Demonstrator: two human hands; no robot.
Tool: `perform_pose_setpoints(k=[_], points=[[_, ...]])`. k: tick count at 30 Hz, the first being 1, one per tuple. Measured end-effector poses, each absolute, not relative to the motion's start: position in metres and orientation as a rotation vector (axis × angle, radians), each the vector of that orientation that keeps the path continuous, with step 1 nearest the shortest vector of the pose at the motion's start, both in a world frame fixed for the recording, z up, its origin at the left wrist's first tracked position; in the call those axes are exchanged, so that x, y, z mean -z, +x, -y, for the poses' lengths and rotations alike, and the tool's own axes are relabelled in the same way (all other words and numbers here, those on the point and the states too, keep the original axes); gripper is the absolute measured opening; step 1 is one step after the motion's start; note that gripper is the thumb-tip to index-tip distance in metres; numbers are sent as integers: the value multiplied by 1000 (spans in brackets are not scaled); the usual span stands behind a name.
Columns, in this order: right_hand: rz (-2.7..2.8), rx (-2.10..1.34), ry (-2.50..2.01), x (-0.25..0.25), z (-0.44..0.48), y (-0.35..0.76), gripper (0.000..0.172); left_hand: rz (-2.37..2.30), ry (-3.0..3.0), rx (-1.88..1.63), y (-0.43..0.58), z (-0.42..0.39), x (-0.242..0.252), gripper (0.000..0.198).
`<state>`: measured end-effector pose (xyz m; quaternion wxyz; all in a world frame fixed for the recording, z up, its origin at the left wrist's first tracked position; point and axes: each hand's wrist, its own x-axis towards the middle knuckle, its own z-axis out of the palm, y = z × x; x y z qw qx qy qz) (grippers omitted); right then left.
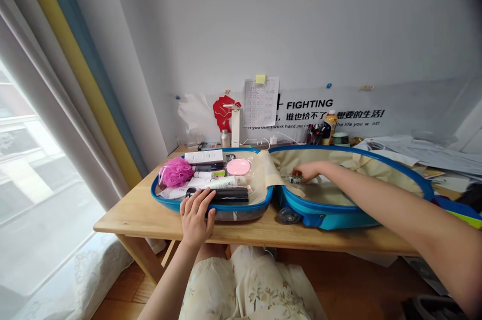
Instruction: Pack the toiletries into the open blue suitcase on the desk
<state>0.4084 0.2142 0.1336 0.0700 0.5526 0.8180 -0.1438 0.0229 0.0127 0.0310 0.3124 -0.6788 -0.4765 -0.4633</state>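
Observation:
An open blue suitcase (259,204) lies on the table, its two shells side by side. My left hand (198,209) rests over the near rim of the left shell, fingers stretched out against a black cylinder (231,194). Around it in that shell are a purple bath puff (176,172), a pink oval case (238,166), a white box (204,156) and several tubes. My right hand (309,170) reaches into the right shell. Its fingers are closed on a small clear bottle (292,179) with a label, partly hidden by the beige lining.
The wooden table (128,212) ends close to my lap. Behind the suitcase stand a silver bottle (225,138), a white lamp (235,127), pens (314,134) and an orange bottle (329,127). Papers (422,157) pile up at the right; a curtain (86,84) hangs at the left.

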Motion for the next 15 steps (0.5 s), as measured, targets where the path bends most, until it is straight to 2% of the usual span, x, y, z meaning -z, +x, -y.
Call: perform_pose_setpoints(k=[8,15], points=[[-2335,524,1705,-126,-225,405,28,1285,-1794,1220,22,-13,-30,42],[-2401,806,1787,-175,-209,426,27,1268,-1778,1242,24,-13,-31,40]])
